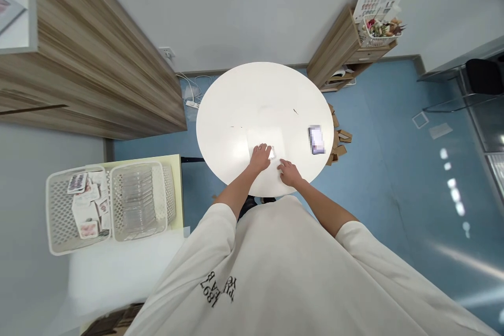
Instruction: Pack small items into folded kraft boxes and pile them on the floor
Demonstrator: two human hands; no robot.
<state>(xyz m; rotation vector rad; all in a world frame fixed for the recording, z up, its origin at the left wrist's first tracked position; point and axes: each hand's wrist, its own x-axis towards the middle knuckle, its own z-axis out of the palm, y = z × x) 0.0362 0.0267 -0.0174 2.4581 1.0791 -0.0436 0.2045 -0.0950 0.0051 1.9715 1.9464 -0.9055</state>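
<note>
A small, pale rectangular piece with a clear edge [272, 153] lies on a white sheet [277, 136] on the round white table [252, 84]. My left hand [260, 157] is at its left side, fingers bent and thumb curled in against it; how firmly they grip is too small to see. To the right, my right hand [290, 172] rests low over the table with its index finger stretched toward the sheet. Nothing shows between the right hand's fingers, which are apart.
A phone-like device [316, 139], blurred, lies at the table's right. Thin dark slivers [295, 111] lie farther back. White baskets [137, 202] with clear trays and cards stand left. Cardboard pieces [339, 142] are on the floor beyond the right edge.
</note>
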